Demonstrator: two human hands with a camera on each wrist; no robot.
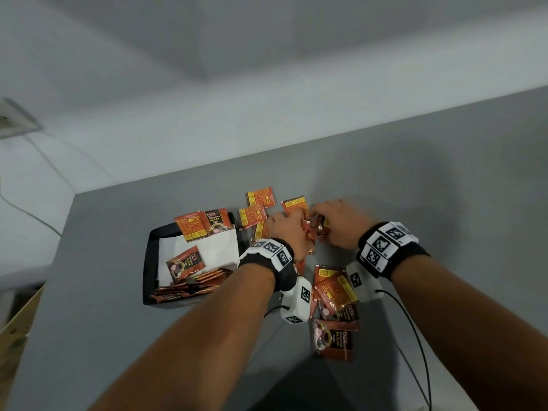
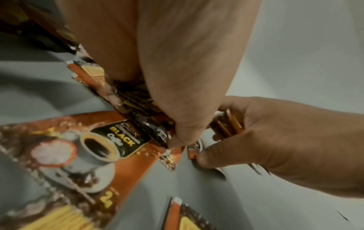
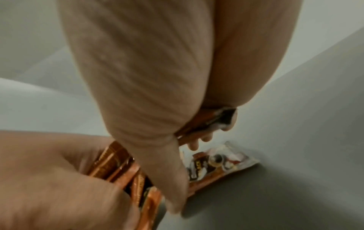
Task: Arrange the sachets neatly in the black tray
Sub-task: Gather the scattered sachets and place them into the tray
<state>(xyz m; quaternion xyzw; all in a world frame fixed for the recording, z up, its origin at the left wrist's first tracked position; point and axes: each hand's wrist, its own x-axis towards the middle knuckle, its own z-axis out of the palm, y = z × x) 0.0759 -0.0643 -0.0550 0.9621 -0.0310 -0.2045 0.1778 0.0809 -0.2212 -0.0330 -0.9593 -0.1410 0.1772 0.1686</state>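
Observation:
Both hands meet over a bunch of orange-brown coffee sachets [image 1: 315,229] on the grey table. My left hand [image 1: 286,232] grips one side of the stack of sachets [image 2: 141,109], and my right hand [image 1: 335,223] curls round the other end [image 3: 126,174]. The black tray [image 1: 149,262], lined with white paper, sits to the left of my left wrist. It holds a row of sachets [image 1: 192,284] along its near side, one loose sachet [image 1: 184,264] lying flat, and two more [image 1: 204,225] leaning on its far rim.
Loose sachets lie scattered beyond the hands [image 1: 259,207] and near my right wrist [image 1: 335,307]. The table's left edge [image 1: 56,247] runs just left of the tray. A cardboard box [image 1: 16,324] stands lower left. Cables [image 1: 415,336] trail from the wrist cameras.

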